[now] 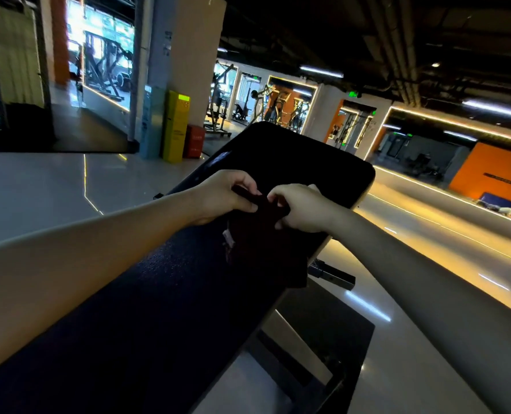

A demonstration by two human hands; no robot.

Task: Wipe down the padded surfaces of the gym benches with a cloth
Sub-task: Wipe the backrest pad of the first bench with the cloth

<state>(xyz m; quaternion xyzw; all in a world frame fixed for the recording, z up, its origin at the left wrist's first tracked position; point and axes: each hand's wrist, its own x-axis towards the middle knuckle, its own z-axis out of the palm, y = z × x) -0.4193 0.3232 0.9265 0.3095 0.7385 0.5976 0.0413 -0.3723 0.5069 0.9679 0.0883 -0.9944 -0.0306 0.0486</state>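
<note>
A long black padded gym bench (164,300) runs from the lower left up to the middle of the view, its far end rounded. A dark maroon cloth (260,243) with a small pale label hangs over the pad's right side. My left hand (224,198) pinches the cloth's top edge from the left. My right hand (302,209) grips the same edge from the right, so both hands hold it just above the pad. The lower part of the cloth drapes down toward the bench frame.
The bench's metal frame and foot bar (331,274) stick out to the right over a dark floor mat (331,330). A pillar with yellow (176,127) and red (194,141) boxes stands beyond the bench. Weight machines (278,109) fill the far room.
</note>
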